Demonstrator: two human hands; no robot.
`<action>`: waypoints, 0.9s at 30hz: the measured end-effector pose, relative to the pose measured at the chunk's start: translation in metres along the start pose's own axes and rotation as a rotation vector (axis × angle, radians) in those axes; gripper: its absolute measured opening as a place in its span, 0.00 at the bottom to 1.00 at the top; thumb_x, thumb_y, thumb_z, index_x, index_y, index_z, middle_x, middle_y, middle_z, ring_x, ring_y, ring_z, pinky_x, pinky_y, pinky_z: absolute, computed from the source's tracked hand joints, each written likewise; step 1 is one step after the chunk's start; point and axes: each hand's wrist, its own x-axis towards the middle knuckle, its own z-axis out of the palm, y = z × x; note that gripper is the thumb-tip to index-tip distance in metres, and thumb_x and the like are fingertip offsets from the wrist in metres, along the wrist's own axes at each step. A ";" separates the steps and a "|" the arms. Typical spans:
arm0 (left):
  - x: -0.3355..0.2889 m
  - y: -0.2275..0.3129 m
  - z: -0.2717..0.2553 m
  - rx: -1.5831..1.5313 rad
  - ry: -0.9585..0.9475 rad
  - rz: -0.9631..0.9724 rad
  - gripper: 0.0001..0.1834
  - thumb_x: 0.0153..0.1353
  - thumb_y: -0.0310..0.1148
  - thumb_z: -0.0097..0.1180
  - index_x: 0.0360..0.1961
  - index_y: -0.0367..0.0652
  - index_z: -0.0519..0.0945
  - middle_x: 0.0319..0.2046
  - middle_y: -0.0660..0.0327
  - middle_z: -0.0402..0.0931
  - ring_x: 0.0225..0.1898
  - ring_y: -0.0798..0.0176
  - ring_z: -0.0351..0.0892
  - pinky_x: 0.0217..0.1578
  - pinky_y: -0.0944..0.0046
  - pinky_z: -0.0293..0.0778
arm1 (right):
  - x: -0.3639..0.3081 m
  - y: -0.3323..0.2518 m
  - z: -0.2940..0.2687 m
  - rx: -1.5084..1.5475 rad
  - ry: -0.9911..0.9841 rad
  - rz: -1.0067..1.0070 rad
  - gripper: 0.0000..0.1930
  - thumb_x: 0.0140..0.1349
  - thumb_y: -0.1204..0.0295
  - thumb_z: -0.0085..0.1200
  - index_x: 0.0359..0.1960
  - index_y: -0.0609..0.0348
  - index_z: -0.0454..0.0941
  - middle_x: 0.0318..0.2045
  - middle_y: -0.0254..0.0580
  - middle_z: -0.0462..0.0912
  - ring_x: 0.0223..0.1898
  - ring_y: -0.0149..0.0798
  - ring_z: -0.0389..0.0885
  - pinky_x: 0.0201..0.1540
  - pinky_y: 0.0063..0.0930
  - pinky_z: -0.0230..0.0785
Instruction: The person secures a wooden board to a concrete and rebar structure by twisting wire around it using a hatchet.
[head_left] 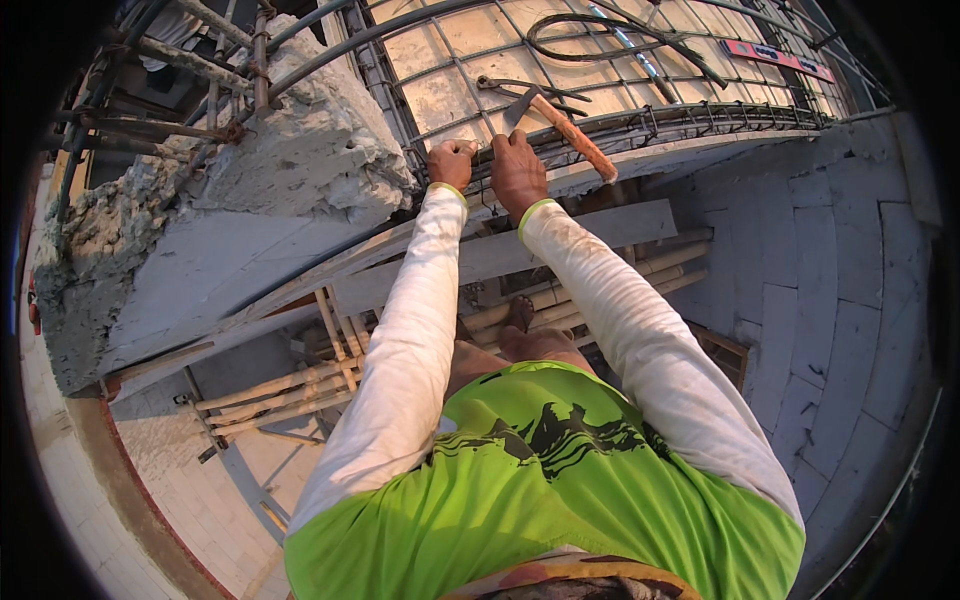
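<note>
Steel rebar (700,115), both hands (453,164) (518,172) curled beside it

Anything the left hand (452,165) and right hand (519,172) may pinch is too small to tell (both are curled, undersides hidden). The steel-bar grid (460,63) is cut off by the top edge, the patterned cloth (570,572) by the bottom one. Bamboo poles (275,397) pass partly out of sight behind the white sleeves (405,310).
</note>
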 end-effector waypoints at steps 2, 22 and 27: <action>0.006 -0.006 -0.003 0.007 -0.094 -0.020 0.16 0.53 0.41 0.67 0.31 0.36 0.87 0.30 0.54 0.84 0.33 0.63 0.80 0.38 0.62 0.73 | 0.002 0.006 0.003 -0.002 -0.005 -0.019 0.08 0.57 0.75 0.52 0.38 0.57 0.77 0.41 0.49 0.76 0.46 0.53 0.77 0.46 0.44 0.72; -0.015 0.018 0.030 0.324 0.160 0.062 0.18 0.64 0.44 0.53 0.31 0.42 0.86 0.28 0.52 0.83 0.33 0.48 0.80 0.61 0.53 0.60 | -0.002 0.032 0.016 0.042 0.153 -0.091 0.13 0.54 0.69 0.56 0.42 0.48 0.82 0.44 0.43 0.74 0.53 0.48 0.68 0.53 0.48 0.57; -0.023 0.011 0.022 0.323 0.256 0.308 0.16 0.63 0.39 0.55 0.27 0.39 0.84 0.28 0.51 0.81 0.34 0.47 0.79 0.58 0.51 0.62 | 0.050 0.040 0.006 -0.110 0.009 -0.277 0.13 0.56 0.65 0.58 0.45 0.42 0.84 0.47 0.38 0.77 0.55 0.48 0.68 0.58 0.52 0.54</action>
